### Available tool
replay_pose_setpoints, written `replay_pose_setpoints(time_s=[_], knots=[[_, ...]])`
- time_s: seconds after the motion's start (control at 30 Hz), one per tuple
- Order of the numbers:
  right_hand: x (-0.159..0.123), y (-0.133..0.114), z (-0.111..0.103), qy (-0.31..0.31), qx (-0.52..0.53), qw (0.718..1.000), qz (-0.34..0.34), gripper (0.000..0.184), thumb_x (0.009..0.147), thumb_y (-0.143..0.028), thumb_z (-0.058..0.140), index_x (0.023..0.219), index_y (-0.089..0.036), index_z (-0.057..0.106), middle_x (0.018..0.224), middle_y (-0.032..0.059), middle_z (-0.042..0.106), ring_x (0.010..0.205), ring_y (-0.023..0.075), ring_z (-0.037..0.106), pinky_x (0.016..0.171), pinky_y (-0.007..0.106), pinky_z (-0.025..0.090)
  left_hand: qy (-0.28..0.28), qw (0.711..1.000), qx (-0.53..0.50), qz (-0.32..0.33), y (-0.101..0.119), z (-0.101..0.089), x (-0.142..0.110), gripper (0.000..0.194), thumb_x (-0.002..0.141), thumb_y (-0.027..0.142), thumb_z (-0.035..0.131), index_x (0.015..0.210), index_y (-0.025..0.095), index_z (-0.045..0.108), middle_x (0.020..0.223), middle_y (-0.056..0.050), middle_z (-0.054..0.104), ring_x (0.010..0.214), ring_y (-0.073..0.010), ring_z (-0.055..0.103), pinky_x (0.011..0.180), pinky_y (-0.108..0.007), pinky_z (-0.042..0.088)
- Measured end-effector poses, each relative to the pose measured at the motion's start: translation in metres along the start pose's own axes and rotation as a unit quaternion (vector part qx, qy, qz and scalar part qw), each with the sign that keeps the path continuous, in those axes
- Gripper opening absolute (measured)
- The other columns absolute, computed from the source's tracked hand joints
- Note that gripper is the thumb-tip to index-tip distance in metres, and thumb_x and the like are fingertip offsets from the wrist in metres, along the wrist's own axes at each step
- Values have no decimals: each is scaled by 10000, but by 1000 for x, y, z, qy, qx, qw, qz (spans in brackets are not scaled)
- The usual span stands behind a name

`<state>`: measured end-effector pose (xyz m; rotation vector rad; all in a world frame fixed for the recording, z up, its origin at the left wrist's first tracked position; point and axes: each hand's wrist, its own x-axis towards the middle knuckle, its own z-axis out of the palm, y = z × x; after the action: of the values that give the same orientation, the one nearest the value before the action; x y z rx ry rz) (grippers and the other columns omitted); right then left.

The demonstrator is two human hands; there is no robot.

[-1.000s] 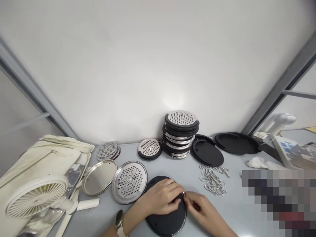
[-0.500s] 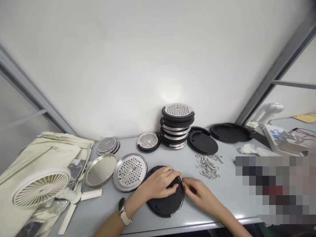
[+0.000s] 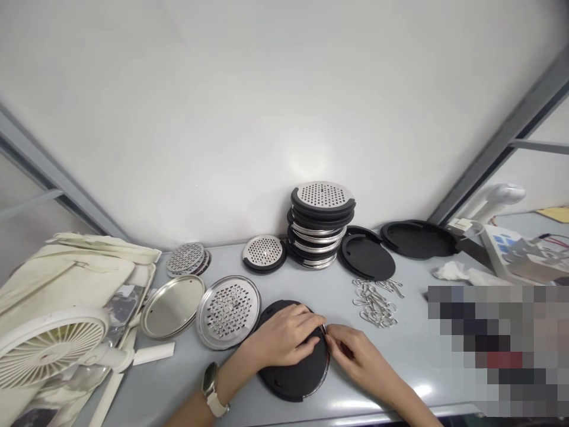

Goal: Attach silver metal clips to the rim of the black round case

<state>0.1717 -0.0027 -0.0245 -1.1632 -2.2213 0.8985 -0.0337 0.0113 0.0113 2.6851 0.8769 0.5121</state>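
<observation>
A black round tray lies at the front of the table, a thin silver edge showing along its right side. My left hand rests over the tray and grips it, fingertips curled at its upper right rim and thumb bent on its face. At that same rim, my right hand pinches a small shiny metal piece; its shape is mostly hidden by the fingers. Several loose wire clips lie in a pile beyond my right hand. Left of the tray is a round metal grater plate.
Behind stands a tall stack of graters and black trays, with a smaller grater beside it. More black trays sit to its right. Plain metal discs lie at left, near a white fan. The lower right is pixelated.
The view has shifted slightly. Both hands stay at the tray's right rim in nearly the same pose, the right still pinching the metal piece.
</observation>
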Motion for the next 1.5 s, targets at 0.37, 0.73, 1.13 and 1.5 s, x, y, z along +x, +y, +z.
replay_pose_setpoints(time_s=[0.37,0.73,1.13,1.5], knots=[[0,5,-1,-20,-8,1000,11,294,955,-236,371,666,-195,412,640,-18,501,590,130,458,578,241,347,0,1000,-22,-5,-4,3,-1,381,927,185,437,1307,152,433,1142,-86,617,1006,-198,543,937,-351,443],[0,3,-1,-16,3,1000,14,280,952,-233,377,679,-199,430,649,-11,514,597,133,467,573,241,364,-9,1000,18,15,-5,3,-1,354,947,195,406,1294,128,429,1171,-100,615,1020,-199,559,932,-352,443],[-1,4,-1,-19,-4,1000,9,258,969,-237,342,734,-201,444,682,-2,537,619,140,499,597,247,374,-9,999,27,20,-4,4,-1,343,950,194,397,1280,113,442,1176,-100,614,1010,-201,552,925,-350,447],[0,2,-2,-26,11,1000,12,296,988,-265,327,755,-196,495,704,16,570,650,155,529,626,264,390,-6,999,31,22,-3,3,0,332,954,198,391,1270,113,449,1160,-103,618,989,-196,555,906,-344,456]])
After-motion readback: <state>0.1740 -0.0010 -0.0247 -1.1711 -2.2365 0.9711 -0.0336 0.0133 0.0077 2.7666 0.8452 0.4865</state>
